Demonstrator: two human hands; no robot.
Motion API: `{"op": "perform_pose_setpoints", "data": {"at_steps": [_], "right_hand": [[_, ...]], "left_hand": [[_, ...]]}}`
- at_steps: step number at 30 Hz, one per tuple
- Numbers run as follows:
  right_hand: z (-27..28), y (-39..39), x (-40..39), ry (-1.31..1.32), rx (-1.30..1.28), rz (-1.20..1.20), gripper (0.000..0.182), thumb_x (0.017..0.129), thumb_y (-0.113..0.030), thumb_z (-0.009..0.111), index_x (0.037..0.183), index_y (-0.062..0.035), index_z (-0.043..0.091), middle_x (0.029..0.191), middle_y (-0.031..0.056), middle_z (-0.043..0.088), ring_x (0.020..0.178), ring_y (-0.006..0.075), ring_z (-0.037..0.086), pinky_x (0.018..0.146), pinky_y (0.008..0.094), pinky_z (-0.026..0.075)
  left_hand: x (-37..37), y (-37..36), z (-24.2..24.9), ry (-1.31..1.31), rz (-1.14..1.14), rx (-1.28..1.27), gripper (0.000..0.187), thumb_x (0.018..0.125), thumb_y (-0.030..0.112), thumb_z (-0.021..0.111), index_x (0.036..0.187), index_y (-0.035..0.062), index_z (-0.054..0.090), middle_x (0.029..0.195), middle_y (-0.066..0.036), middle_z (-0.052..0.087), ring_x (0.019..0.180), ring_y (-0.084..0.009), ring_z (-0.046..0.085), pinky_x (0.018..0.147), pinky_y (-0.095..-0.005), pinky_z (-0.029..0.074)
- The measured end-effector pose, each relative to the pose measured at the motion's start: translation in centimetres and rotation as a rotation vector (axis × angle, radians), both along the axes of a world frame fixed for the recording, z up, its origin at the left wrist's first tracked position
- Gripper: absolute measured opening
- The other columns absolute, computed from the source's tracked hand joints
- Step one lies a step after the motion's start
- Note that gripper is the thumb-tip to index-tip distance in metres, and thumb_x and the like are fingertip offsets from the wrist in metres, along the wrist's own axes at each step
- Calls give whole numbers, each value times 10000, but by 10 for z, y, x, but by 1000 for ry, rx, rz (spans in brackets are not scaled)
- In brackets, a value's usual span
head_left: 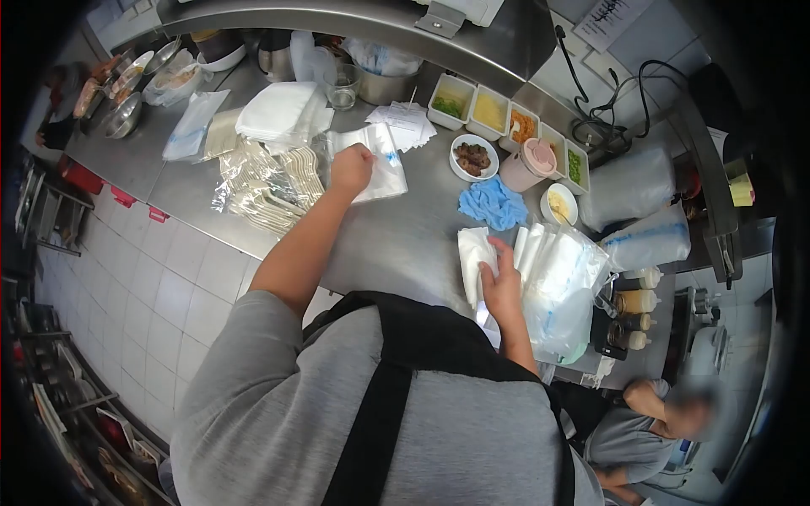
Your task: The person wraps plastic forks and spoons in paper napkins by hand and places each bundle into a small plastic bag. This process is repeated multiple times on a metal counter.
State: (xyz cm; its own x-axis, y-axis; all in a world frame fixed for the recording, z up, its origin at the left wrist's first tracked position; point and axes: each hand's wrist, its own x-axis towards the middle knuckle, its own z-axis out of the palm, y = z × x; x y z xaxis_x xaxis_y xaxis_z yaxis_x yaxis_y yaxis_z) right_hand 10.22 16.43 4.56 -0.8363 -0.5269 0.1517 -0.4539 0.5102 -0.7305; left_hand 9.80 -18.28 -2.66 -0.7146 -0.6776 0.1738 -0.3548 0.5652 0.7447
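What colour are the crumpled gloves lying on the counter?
Blue. The gloves lie on the steel counter beside the plate of food, clearest in the head view.

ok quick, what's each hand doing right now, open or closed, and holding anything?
Left hand: closed in a fist on a clear plastic bag on the steel counter.
Right hand: open, fingers resting flat on a folded white bag.

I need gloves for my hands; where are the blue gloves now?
In the head view, the blue gloves lie mid-counter, just below the plate and left of the pink cup.
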Motion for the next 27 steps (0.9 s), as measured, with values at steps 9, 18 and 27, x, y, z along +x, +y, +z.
{"op": "perform_pose_setpoints", "data": {"at_steps": [9, 18, 27], "right_hand": [[-13, -46, -21, 114, 6, 202, 389, 815, 74, 480, 1082, -147, 655, 1058, 263, 584, 957, 427, 582, 836, 414, 473], [-10, -93, -19, 192, -53, 121, 331, 761, 90, 491, 960, -82, 693, 1010, 297, 584, 903, 446, 583, 822, 444, 476], [-13, -112, -25, 168, -46, 73, 315, 746, 77, 506, 929, -86, 704, 944, 227, 612, 857, 402, 600, 777, 435, 497]], "left_hand": [[19, -18, -4, 239, -145, 348, 167, 827, 194, 640, 828, 33, 595, 718, -91, 626, 640, -216, 606, 619, -314, 473], [7, 6, -11, 47, -126, -409, 243, 769, 242, 713, 809, 19, 626, 737, -130, 652, 705, -284, 639, 656, -376, 492], [20, -29, 0, 151, -192, 34, 190, 796, -14, 558, 963, 59, 614, 718, -97, 650, 654, -213, 632, 622, -318, 479]]}}
